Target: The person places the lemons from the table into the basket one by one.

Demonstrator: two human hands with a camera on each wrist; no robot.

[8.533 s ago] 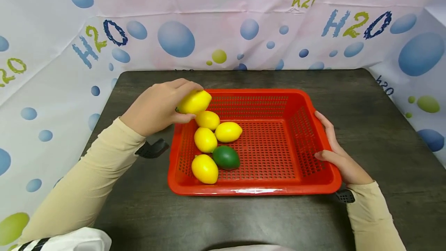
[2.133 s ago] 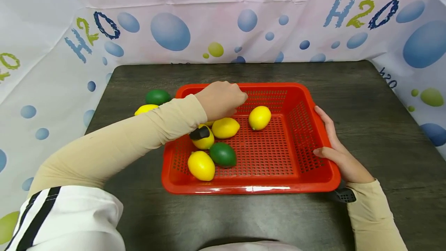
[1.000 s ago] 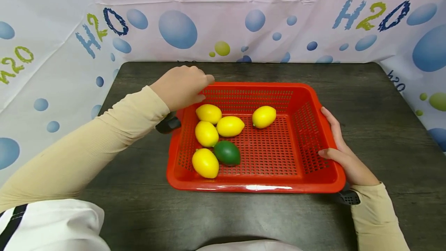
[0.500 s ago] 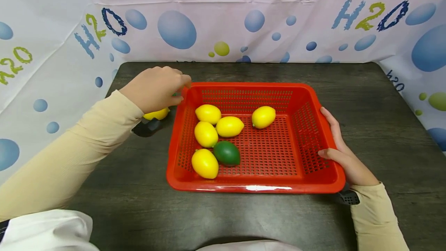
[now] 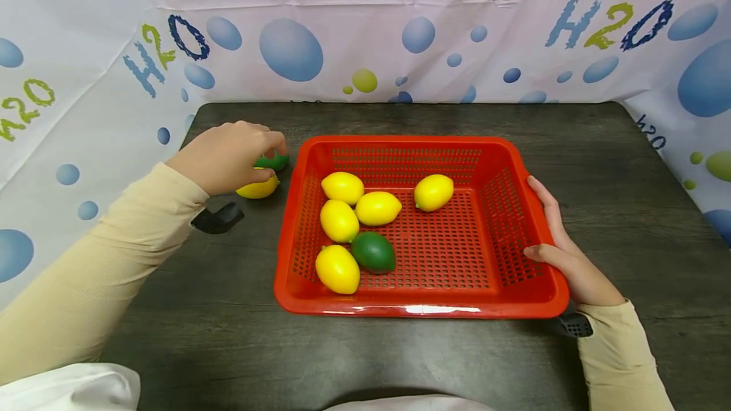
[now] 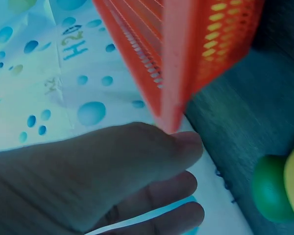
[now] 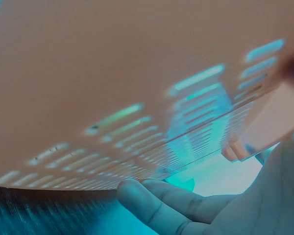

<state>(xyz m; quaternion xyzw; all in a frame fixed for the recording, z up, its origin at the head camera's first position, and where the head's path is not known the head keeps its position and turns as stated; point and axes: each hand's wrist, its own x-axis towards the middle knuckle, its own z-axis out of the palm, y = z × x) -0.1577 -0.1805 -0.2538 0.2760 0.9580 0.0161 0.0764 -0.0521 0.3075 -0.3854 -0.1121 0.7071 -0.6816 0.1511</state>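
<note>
A red plastic basket (image 5: 422,311) stands on the dark table, with several yellow lemons (image 5: 337,269) and one green lime (image 5: 373,252) in its left part. One more lemon (image 5: 434,193) lies alone toward its back right. My left hand (image 5: 231,156) hovers left of the basket with nothing in its relaxed fingers. Beside and partly behind it are a yellow lemon (image 5: 258,189) and a green lime (image 5: 273,161) on the table. My right hand (image 5: 562,249) grips the basket's right rim, thumb inside and fingers outside; the right wrist view shows those fingers (image 7: 161,203) against the slotted wall.
The dark wooden table (image 5: 240,335) extends around the basket on all sides. A white sheet (image 5: 365,37) printed with blue and green bubbles hangs behind the table and along its left and right sides.
Earlier my left hand held a lemon over the basket's left edge; a lemon now lies at the basket's back right. The left hand has since withdrawn leftward. The right hand keeps its grip.
</note>
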